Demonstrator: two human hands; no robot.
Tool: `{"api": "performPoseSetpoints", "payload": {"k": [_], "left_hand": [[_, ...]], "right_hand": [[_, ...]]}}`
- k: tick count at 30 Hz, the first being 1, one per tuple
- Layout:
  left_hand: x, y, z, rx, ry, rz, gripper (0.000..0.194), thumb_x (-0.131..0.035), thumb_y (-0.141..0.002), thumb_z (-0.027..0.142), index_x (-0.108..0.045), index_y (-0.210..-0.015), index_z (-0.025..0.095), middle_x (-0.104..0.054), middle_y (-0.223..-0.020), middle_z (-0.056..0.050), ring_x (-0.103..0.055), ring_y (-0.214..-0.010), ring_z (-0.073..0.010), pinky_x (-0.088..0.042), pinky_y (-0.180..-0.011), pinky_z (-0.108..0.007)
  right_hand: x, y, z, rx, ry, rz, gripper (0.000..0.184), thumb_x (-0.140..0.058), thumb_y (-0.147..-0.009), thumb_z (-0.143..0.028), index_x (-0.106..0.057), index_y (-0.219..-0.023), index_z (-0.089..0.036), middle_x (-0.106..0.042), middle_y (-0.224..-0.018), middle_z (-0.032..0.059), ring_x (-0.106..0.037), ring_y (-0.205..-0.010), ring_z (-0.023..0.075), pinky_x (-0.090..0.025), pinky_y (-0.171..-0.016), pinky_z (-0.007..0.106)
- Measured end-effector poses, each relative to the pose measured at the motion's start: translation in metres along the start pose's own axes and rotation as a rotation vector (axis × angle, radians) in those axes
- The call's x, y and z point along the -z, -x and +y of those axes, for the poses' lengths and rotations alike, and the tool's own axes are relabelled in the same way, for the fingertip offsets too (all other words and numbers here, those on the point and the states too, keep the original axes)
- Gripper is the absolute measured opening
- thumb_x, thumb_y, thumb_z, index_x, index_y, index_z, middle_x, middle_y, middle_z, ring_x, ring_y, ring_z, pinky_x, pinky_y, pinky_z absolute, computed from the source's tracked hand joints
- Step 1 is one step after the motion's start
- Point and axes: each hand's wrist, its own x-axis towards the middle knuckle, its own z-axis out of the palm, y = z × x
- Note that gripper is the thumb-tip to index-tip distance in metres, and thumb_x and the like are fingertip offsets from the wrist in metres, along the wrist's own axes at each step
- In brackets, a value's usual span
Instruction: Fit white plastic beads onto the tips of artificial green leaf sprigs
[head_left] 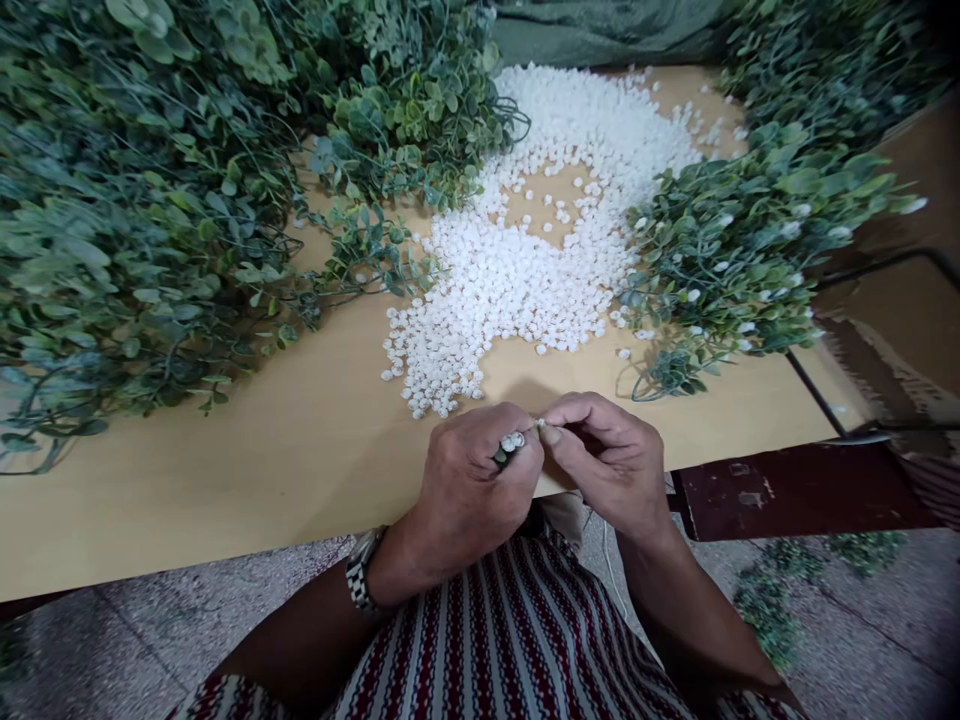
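Note:
My left hand point(480, 480) is closed round an artificial sprig, mostly hidden in the fist; a few white buds point(513, 441) and a bit of green leaf poke out between thumb and fingers. Fingertips of my right hand point(611, 455) pinch a small white bud point(540, 423) right against the left thumb and forefinger. Both hands meet over the table's near edge. Just beyond them spreads a large heap of loose white buds point(517, 280) on the wooden table point(225, 490).
Piles of artificial green foliage point(135, 220) cover the table's left and back. A bunch of green stems with white buds point(742, 240) lies on the right, near a black metal frame point(814, 395) and cardboard point(892, 350). Some greenery point(772, 600) lies on the floor.

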Motion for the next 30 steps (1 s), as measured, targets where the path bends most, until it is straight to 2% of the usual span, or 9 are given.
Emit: {"api": "performPoseSetpoints", "payload": {"k": [3, 6, 11, 15, 24, 30], "left_hand": [[-0.002, 0.002, -0.003, -0.138, -0.123, 0.036, 0.019, -0.051, -0.075, 0.005, -0.054, -0.061, 0.017, -0.052, -0.050, 0.004, -0.043, -0.047, -0.0080, -0.036, -0.048, -0.021], [-0.002, 0.003, -0.004, -0.213, -0.171, 0.061, 0.020, -0.051, -0.075, 0.002, -0.054, -0.062, 0.016, -0.053, -0.051, 0.002, -0.045, -0.048, -0.0092, -0.037, -0.049, -0.022], [0.001, 0.002, -0.005, -0.295, -0.268, 0.083, 0.020, -0.051, -0.076, 0.001, -0.054, -0.063, 0.017, -0.053, -0.050, 0.002, -0.044, -0.048, -0.0108, -0.037, -0.049, -0.024], [0.003, 0.002, -0.006, -0.314, -0.300, 0.062, 0.021, -0.050, -0.076, 0.002, -0.053, -0.064, 0.018, -0.054, -0.050, 0.001, -0.044, -0.048, -0.0118, -0.038, -0.050, -0.025], [0.000, 0.004, -0.005, -0.264, -0.308, 0.097, 0.020, -0.049, -0.076, 0.002, -0.053, -0.062, 0.017, -0.058, -0.052, -0.001, -0.049, -0.047, -0.0121, -0.040, -0.049, -0.025], [0.001, 0.004, -0.003, -0.247, -0.289, 0.089, 0.019, -0.049, -0.076, 0.003, -0.054, -0.064, 0.017, -0.060, -0.054, -0.002, -0.051, -0.048, -0.0121, -0.042, -0.049, -0.025]], "right_hand": [[0.002, -0.002, -0.001, -0.095, -0.016, -0.042, 0.008, -0.060, -0.082, -0.016, -0.060, -0.075, -0.019, -0.059, -0.064, -0.0036, -0.053, -0.056, 0.0077, -0.044, -0.052, 0.017], [0.004, -0.004, -0.002, -0.094, 0.001, -0.074, 0.008, -0.059, -0.081, -0.013, -0.059, -0.075, -0.019, -0.058, -0.065, -0.0039, -0.052, -0.058, 0.0069, -0.044, -0.054, 0.016], [0.007, -0.008, -0.004, -0.080, -0.022, -0.125, 0.006, -0.062, -0.080, -0.014, -0.062, -0.077, -0.019, -0.060, -0.065, -0.0046, -0.052, -0.057, 0.0052, -0.044, -0.053, 0.014], [0.005, -0.010, -0.003, -0.075, -0.047, -0.103, 0.010, -0.063, -0.078, -0.010, -0.063, -0.072, -0.018, -0.060, -0.062, -0.0054, -0.051, -0.054, 0.0039, -0.043, -0.050, 0.012], [-0.004, -0.002, 0.005, 0.172, 0.058, -0.001, 0.015, -0.061, -0.079, -0.003, -0.065, -0.083, -0.016, -0.064, -0.068, -0.0006, -0.059, -0.061, 0.0086, -0.049, -0.058, 0.021], [-0.004, 0.003, 0.008, 0.337, 0.171, 0.026, 0.025, -0.060, -0.078, 0.001, -0.066, -0.091, -0.019, -0.066, -0.069, 0.0009, -0.062, -0.065, 0.0136, -0.052, -0.059, 0.027]]}}
